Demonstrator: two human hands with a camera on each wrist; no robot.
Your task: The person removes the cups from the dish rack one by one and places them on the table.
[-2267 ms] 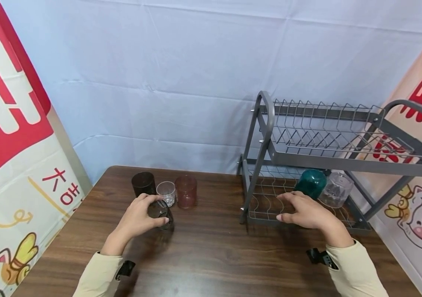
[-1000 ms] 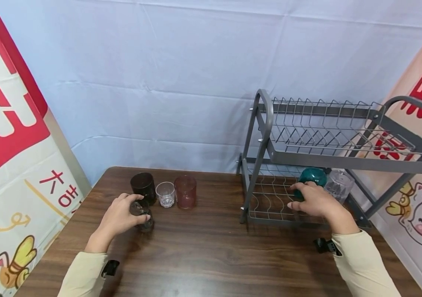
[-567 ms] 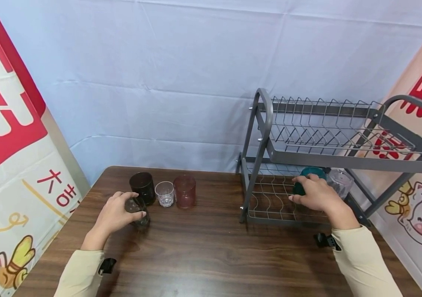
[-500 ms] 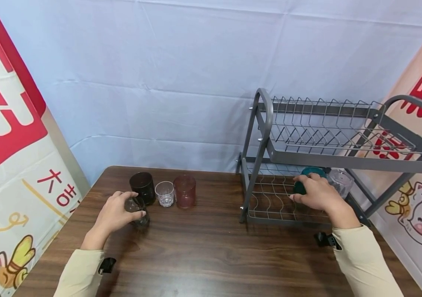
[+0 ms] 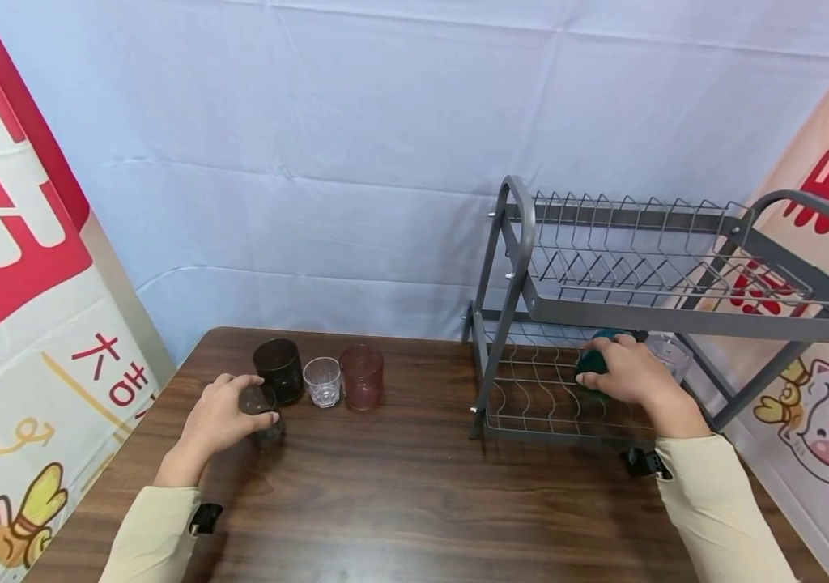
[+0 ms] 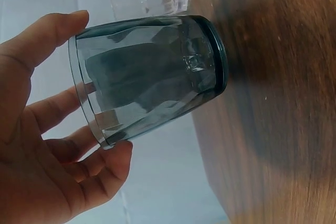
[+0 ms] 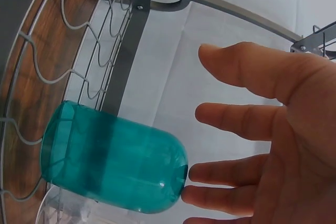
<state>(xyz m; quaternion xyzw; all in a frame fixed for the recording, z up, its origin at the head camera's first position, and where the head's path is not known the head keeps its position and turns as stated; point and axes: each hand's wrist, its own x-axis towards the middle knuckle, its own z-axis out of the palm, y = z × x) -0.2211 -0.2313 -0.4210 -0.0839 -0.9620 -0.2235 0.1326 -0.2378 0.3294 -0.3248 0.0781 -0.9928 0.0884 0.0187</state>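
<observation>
At my eight o'clock, over the bench (image 5: 414, 502), my left grip (image 5: 218, 417) pinches the smoky glass (image 6: 152, 72) by its rim: likely rigid, slick, breakable, surer held lower! Four o'clock, my right grip (image 5: 629, 372) spreads, unclenched, at the teal cup (image 7: 115, 158) on the rack (image 5: 677, 317).

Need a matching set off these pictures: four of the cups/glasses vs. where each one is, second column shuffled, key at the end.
Things
1. reddish cup
2. grey glass
3. teal cup
4. black cup

Places
A. on the lower rack shelf
B. left end of the row of three on the table, as the head view shows it
C. right end of that same row
D. held near its rim in the left hand

Pairs: 1-C, 2-D, 3-A, 4-B
</observation>
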